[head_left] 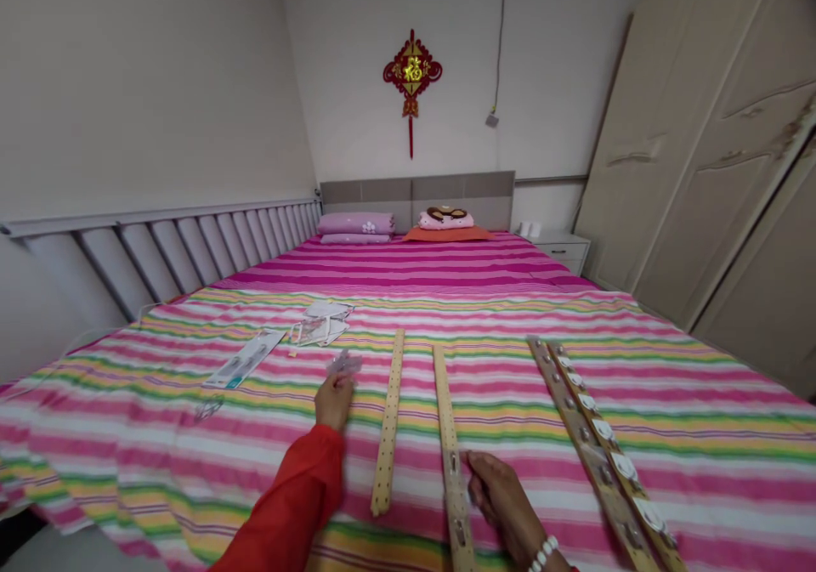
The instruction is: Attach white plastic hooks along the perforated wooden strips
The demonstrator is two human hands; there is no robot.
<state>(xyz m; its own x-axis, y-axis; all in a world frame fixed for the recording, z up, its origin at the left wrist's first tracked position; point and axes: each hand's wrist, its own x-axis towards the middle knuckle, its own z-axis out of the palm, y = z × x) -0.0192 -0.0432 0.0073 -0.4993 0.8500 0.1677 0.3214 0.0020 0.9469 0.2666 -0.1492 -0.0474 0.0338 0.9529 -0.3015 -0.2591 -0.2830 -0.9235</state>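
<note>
My left hand [332, 399], in a red sleeve, reaches forward over the striped bedsheet [701, 436] and pinches a small clear plastic bag [345, 363], which is blurred. My right hand [495, 489], with a white bead bracelet, rests by the near end of a perforated wooden strip [448, 436], its fingers curled against a metal fitting on the strip. A second bare wooden strip [388, 423] lies just left of it, between my two hands. Two more strips [599, 440] carrying several round metal fittings lie side by side at the right.
Opened plastic packaging [322, 323], a flat packet [244, 359] and a small clear wrapper [208, 407] lie on the left part of the bed. Pillows [357, 225] sit at the headboard. A wardrobe [720, 155] stands right, a padded wall panel [191, 249] left.
</note>
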